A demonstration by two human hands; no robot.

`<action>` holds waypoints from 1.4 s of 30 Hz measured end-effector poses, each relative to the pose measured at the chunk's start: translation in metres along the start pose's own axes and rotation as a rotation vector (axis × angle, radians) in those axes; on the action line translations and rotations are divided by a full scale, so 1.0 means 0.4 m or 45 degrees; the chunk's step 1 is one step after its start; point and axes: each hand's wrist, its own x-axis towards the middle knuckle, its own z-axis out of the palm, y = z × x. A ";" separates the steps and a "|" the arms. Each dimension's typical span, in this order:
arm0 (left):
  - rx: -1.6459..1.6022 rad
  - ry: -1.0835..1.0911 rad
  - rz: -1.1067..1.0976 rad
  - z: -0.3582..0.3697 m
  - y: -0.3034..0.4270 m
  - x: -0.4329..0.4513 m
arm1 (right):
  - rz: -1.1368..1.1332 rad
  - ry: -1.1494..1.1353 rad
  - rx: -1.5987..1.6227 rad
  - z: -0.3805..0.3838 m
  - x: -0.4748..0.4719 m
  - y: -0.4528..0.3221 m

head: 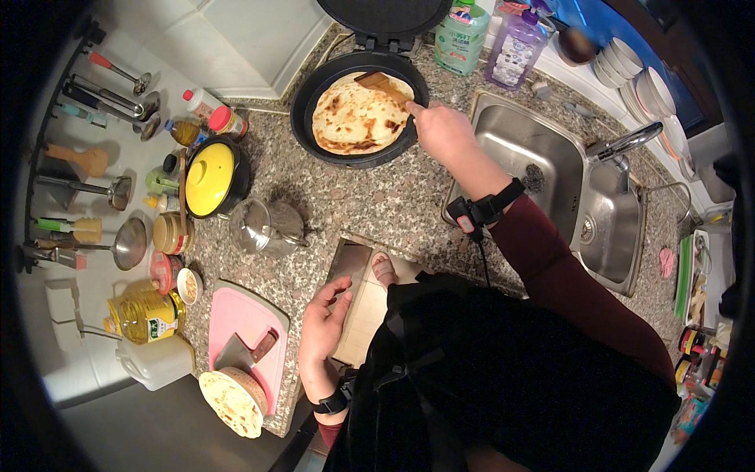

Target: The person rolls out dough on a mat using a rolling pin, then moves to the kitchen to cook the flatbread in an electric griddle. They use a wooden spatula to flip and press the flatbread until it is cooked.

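A browned flatbread (pixel 351 115) lies in the black round pan of an electric griddle (pixel 377 156), whose lid (pixel 386 15) stands raised behind. My right hand (pixel 442 130) grips a brown wooden spatula (pixel 383 87), its blade on the bread's upper right part. Over the counter's front edge hovers my left hand (pixel 326 318), fingers apart and holding nothing. Left of it, a pink cutting board (pixel 236 307) carries a cleaver (pixel 245 353) with a wooden handle. A basket (pixel 248 386) with another flatbread (pixel 232 404) sits at the board's near end.
A glass pot (pixel 265 227) and a black pot with a yellow lid (pixel 208 180) stand on the left. Oil (pixel 147 312) and seasoning jars line the wall. To the right are a double steel sink (pixel 525 135), a faucet (pixel 625 141) and detergent bottles (pixel 463 41). A drawer (pixel 354 330) appears below.
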 end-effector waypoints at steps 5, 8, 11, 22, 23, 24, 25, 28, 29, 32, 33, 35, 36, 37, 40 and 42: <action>0.028 -0.031 0.005 -0.002 -0.001 0.010 | 0.017 -0.015 0.019 0.008 0.002 0.013; 0.041 -0.030 -0.007 0.001 0.008 0.013 | 0.015 -0.029 0.027 0.010 0.005 0.019; -0.004 -0.011 -0.003 0.006 0.002 0.018 | 0.001 0.016 0.044 0.013 0.002 0.029; 0.053 -0.038 -0.007 0.009 0.017 0.015 | -0.076 0.119 0.068 0.015 -0.158 0.052; 0.052 -0.039 -0.009 0.010 0.018 0.016 | -0.097 0.118 0.051 0.013 -0.178 0.053; 0.045 -0.043 -0.009 0.011 0.016 0.018 | -0.117 0.118 0.033 0.010 -0.196 0.055; 0.038 -0.045 -0.010 0.011 0.013 0.019 | -0.138 0.117 0.015 0.006 -0.211 0.055; 0.031 -0.040 -0.020 0.013 0.009 0.017 | -0.166 0.092 -0.021 -0.037 -0.244 0.048; 0.032 -0.037 -0.025 0.014 0.008 0.015 | -0.196 0.140 0.012 -0.037 -0.238 0.043; 0.037 -0.036 -0.008 0.012 0.004 0.012 | -0.254 0.225 0.102 -0.035 -0.197 0.021; 0.027 -0.031 -0.007 0.010 0.004 0.009 | -0.265 0.213 0.126 -0.031 -0.174 0.008; 0.009 -0.022 -0.003 0.008 0.004 0.004 | -0.259 0.163 0.144 -0.017 -0.155 0.000; 0.025 -0.014 -0.005 0.007 0.005 0.002 | -0.242 0.125 0.134 -0.006 -0.151 -0.002; 0.041 -0.008 -0.007 0.006 0.006 0.000 | -0.223 0.087 0.124 0.002 -0.149 -0.001; 0.053 -0.012 -0.022 0.005 0.005 -0.002 | -0.224 0.046 0.146 0.007 -0.201 0.033; 0.033 -0.005 -0.025 0.010 0.002 -0.001 | -0.174 0.041 0.161 -0.015 -0.239 0.064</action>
